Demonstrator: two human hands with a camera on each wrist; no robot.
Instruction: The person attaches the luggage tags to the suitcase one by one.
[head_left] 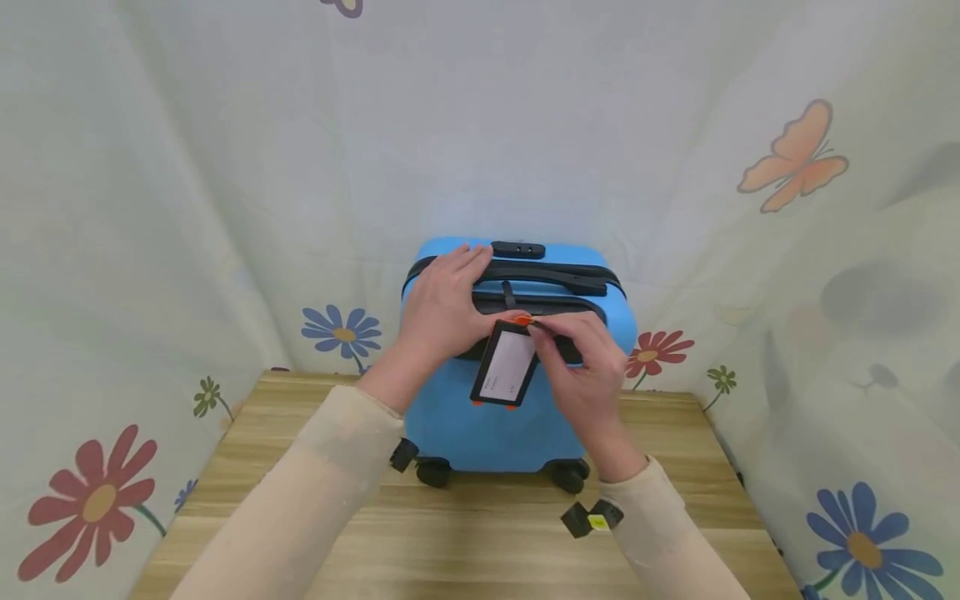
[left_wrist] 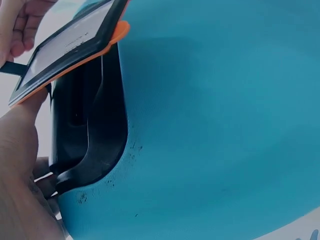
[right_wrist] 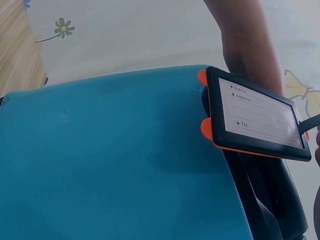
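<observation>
A blue suitcase [head_left: 480, 433] stands upright, its black carry handle [head_left: 547, 275] on top. In front of its upper part hangs a luggage tag [head_left: 507, 367] with a black frame, orange back and white card; Name, Address and Tel lines show on the card [right_wrist: 260, 115] in the right wrist view. My right hand [head_left: 588, 358] pinches the dark strap [left_wrist: 12, 68] at the tag's upper end. My left hand [head_left: 444, 308] rests on the suitcase top with its fingers extended, and its thumb reaches the tag's upper edge. The left thumb's tip is partly hidden behind the tag.
The suitcase stands on a wood-grain surface [head_left: 450, 550] on black wheels [head_left: 433, 472]. A pale curtain [head_left: 225, 167] printed with flowers and butterflies hangs close behind and on both sides. A black combination lock [head_left: 519, 249] sits at the suitcase's rear top edge.
</observation>
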